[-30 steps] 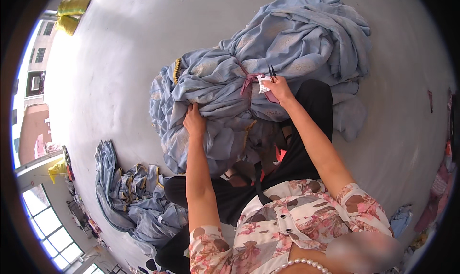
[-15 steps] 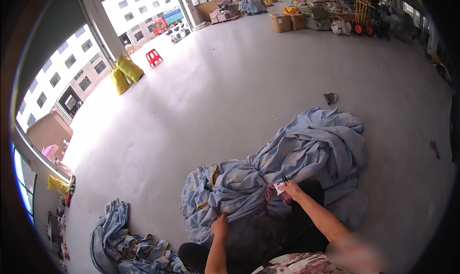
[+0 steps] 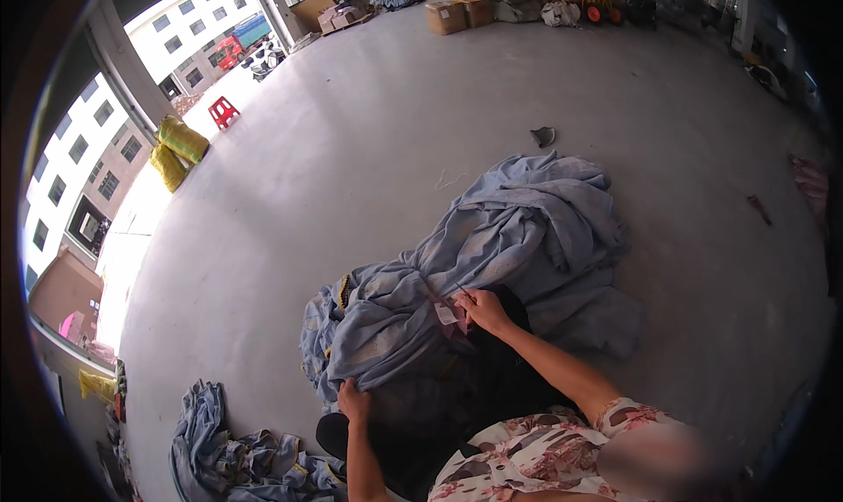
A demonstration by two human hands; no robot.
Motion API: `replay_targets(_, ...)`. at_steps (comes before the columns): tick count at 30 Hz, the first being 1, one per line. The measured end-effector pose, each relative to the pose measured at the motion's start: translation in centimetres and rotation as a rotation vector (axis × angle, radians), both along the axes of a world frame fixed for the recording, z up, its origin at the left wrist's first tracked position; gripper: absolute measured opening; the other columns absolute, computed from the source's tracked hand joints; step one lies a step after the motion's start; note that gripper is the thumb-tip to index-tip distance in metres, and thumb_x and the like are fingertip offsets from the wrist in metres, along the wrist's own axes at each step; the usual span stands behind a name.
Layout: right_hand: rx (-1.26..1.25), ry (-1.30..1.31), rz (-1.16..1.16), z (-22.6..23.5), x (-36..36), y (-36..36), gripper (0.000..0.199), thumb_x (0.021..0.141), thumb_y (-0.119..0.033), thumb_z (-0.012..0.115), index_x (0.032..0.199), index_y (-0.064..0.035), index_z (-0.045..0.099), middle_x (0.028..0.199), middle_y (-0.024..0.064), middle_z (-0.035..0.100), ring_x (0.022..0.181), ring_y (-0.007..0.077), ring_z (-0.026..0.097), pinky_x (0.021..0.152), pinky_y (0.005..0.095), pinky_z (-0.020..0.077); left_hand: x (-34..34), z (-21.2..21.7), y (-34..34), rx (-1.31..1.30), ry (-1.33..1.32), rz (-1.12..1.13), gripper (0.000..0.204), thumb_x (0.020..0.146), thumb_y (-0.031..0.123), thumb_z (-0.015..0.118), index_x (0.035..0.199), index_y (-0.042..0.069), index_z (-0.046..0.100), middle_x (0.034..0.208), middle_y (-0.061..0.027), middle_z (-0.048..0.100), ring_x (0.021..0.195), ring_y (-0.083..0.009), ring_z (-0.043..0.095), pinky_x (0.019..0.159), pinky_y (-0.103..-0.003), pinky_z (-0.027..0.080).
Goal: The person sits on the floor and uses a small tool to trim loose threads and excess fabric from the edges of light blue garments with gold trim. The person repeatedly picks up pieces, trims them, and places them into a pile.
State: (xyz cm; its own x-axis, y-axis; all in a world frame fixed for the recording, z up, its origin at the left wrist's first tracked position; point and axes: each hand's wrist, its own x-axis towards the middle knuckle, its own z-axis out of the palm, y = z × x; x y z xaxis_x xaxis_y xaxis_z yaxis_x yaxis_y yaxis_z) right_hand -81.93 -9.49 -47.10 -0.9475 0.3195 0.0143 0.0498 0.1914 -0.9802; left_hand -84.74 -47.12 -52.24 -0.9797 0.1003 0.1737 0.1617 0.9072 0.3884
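Note:
A large bundle of light blue cloth point(image 3: 518, 230) lies on the floor before me, drawn in at its middle by a mauve strip point(image 3: 455, 335). A white label point(image 3: 445, 313) shows on that strip. My right hand point(image 3: 483, 310) is closed beside the label on a thin, dark, pen-like tool point(image 3: 464, 292), whose kind is too small to make out. At the bundle's near left edge, my left hand point(image 3: 354, 403) grips a fold of the cloth; its fingertips are partly hidden.
A smaller heap of blue cloth point(image 3: 206, 440) with yellow edging lies at lower left. Beyond are a dark curved scrap point(image 3: 543, 137), a red stool point(image 3: 223, 112), yellow sacks point(image 3: 182, 139) and cardboard boxes point(image 3: 446, 18). A dark reddish piece point(image 3: 760, 209) lies at right.
The whole view has shifted, so the bundle sits higher and further left. My right hand has come slightly off the label, which shows more fully. The left hand keeps its grip on the cloth.

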Motion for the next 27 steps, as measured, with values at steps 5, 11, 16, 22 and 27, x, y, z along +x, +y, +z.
replay_targets(5,-0.285,0.052,0.206,1.5,4.0,-1.7,0.030,0.094,-0.026,0.051,0.096,0.0020,0.061,0.082,0.0101,0.067,0.050,0.0110,0.058,0.050,0.0228,0.0462,-1.2,7.2,7.6,0.967,-0.449,-0.127,0.017,0.062,0.001,0.066,0.076,0.003,0.056,0.064,-0.0052,0.058,0.060,-0.0142,0.057,0.058,-0.026,0.046)
replay_targets(11,-0.571,0.004,0.090,5.2,11.0,-6.6,0.048,0.083,-0.029,0.068,0.119,-0.0026,0.052,0.099,0.0000,0.060,0.079,0.0029,0.053,0.057,0.0175,0.0404,1.8,12.2,19.5,1.674,-0.930,-0.097,0.032,0.078,-0.001,0.063,0.106,0.007,0.051,0.090,-0.0108,0.062,0.076,-0.0197,0.063,0.065,-0.027,0.052)
replay_targets(16,-0.589,-0.144,-0.138,-1.8,12.1,-5.8,0.032,0.077,-0.009,0.071,0.103,0.0027,0.057,0.093,0.0062,0.062,0.084,0.0120,0.058,0.075,0.0256,0.0459,3.0,10.1,22.7,1.386,-0.868,-0.281,0.035,0.083,0.006,0.065,0.116,0.005,0.053,0.097,-0.0059,0.062,0.090,-0.0138,0.060,0.078,-0.024,0.047)
replay_targets(22,-0.916,-0.082,-0.334,-5.3,10.9,-2.6,0.018,0.075,-0.001,0.069,0.091,0.0005,0.060,0.085,0.0057,0.064,0.076,0.0147,0.061,0.071,0.0291,0.0490,3.8,7.6,17.1,0.723,-0.047,-0.314,0.038,0.076,0.013,0.072,0.108,0.001,0.057,0.108,-0.0145,0.061,0.101,-0.0271,0.059,0.089,-0.033,0.044)
replay_targets(27,-1.121,-0.099,-0.343,-3.7,9.4,-1.3,0.018,0.079,-0.005,0.066,0.096,0.0000,0.062,0.089,0.0085,0.066,0.079,0.0186,0.063,0.076,0.0321,0.0508,7.8,0.6,10.7,0.584,-0.347,-0.289,0.086,0.066,0.023,0.079,0.136,0.002,0.034,0.133,-0.0183,0.041,0.123,-0.0308,0.041,0.101,-0.036,0.034)
